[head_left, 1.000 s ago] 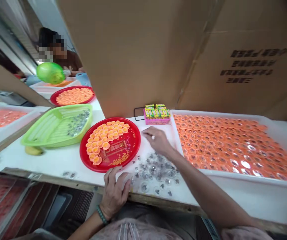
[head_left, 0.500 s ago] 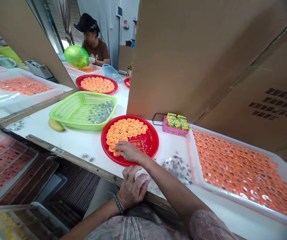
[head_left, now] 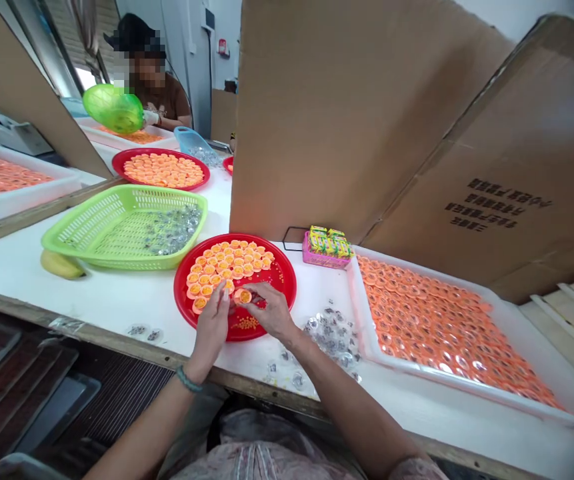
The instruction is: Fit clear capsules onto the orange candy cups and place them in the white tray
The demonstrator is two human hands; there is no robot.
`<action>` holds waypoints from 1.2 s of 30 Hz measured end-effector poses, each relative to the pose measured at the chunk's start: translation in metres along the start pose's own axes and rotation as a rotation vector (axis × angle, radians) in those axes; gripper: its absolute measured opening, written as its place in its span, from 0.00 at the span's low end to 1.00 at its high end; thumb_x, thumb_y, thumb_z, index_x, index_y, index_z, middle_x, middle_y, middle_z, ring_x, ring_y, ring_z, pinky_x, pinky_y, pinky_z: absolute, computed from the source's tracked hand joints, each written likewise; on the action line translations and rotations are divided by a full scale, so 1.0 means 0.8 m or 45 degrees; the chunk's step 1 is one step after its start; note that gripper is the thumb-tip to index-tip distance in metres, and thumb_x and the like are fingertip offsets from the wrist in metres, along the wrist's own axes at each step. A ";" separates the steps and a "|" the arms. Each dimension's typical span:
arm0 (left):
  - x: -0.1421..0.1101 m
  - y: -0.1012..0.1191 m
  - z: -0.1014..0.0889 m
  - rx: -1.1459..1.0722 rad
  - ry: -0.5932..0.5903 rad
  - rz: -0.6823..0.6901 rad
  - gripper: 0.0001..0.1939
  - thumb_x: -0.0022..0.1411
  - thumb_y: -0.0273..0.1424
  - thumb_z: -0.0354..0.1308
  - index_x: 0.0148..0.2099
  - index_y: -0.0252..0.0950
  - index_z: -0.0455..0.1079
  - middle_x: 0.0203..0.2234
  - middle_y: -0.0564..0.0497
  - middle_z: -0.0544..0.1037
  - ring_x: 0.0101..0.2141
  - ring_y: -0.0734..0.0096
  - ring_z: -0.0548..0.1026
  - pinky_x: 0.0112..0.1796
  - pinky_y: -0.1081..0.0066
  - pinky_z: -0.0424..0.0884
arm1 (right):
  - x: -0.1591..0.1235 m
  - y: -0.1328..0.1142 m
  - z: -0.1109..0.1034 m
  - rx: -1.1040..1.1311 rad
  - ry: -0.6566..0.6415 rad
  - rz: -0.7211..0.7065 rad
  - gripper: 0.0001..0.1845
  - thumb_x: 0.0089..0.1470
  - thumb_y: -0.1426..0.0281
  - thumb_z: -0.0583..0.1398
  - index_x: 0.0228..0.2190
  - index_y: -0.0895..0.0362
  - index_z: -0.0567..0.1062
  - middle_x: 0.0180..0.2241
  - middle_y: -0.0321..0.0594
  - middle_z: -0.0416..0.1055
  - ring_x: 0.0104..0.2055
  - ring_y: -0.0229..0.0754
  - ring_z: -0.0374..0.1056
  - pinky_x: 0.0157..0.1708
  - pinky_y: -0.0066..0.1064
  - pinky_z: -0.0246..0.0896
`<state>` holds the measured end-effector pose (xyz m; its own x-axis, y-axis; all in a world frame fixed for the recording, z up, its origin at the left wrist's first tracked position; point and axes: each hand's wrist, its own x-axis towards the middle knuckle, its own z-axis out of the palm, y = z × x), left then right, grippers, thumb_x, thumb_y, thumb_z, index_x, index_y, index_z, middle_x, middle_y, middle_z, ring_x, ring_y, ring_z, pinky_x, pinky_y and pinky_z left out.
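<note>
My right hand is over the red round tray and pinches a small round orange piece with a yellow-orange centre. Beside it, on the left, my left hand is raised with its fingers pressed together close to that piece. What the left fingers hold, if anything, is hidden. Rows of like orange pieces cover the far and left part of the tray. To the right of the tray lies a pile of small clear plastic pieces with dark marks.
A green basket of clear pieces and a banana stand at left. On the right are a pink box of yellow packets and a white tray of orange pieces. Cardboard rises behind. Across the table sits a co-worker.
My right hand has lifted an orange piece from the tray. My left hand has come up from the table edge to meet it. The view has shifted to the right.
</note>
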<state>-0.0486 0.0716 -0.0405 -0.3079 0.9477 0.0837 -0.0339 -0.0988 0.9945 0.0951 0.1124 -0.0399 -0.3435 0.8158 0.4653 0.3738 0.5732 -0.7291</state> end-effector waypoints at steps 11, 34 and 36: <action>0.021 -0.015 0.019 -0.533 -0.136 -0.412 0.19 0.46 0.35 0.67 0.42 0.34 0.74 0.42 0.45 0.77 0.48 0.59 0.71 0.50 0.60 0.65 | -0.030 0.004 0.013 -0.487 -0.044 -0.171 0.22 0.59 0.78 0.49 0.53 0.56 0.67 0.55 0.49 0.64 0.56 0.43 0.62 0.53 0.37 0.62; 0.012 -0.005 0.028 -0.565 -0.147 -0.462 0.18 0.48 0.36 0.66 0.41 0.33 0.74 0.39 0.45 0.77 0.43 0.59 0.73 0.42 0.62 0.71 | -0.028 -0.004 0.001 -0.564 0.098 -0.185 0.11 0.58 0.74 0.53 0.37 0.56 0.75 0.37 0.44 0.70 0.40 0.44 0.63 0.42 0.38 0.64; 0.014 -0.004 0.026 -0.556 -0.119 -0.454 0.17 0.48 0.36 0.65 0.41 0.34 0.73 0.40 0.46 0.76 0.44 0.60 0.72 0.42 0.64 0.71 | -0.031 -0.005 -0.004 -0.506 0.122 -0.128 0.08 0.57 0.72 0.55 0.35 0.56 0.75 0.36 0.44 0.70 0.40 0.44 0.63 0.42 0.38 0.64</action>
<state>-0.0326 0.0889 -0.0415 -0.1209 0.9662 -0.2275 -0.5163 0.1345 0.8458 0.1045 0.0898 -0.0470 -0.3209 0.7468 0.5825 0.6519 0.6203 -0.4361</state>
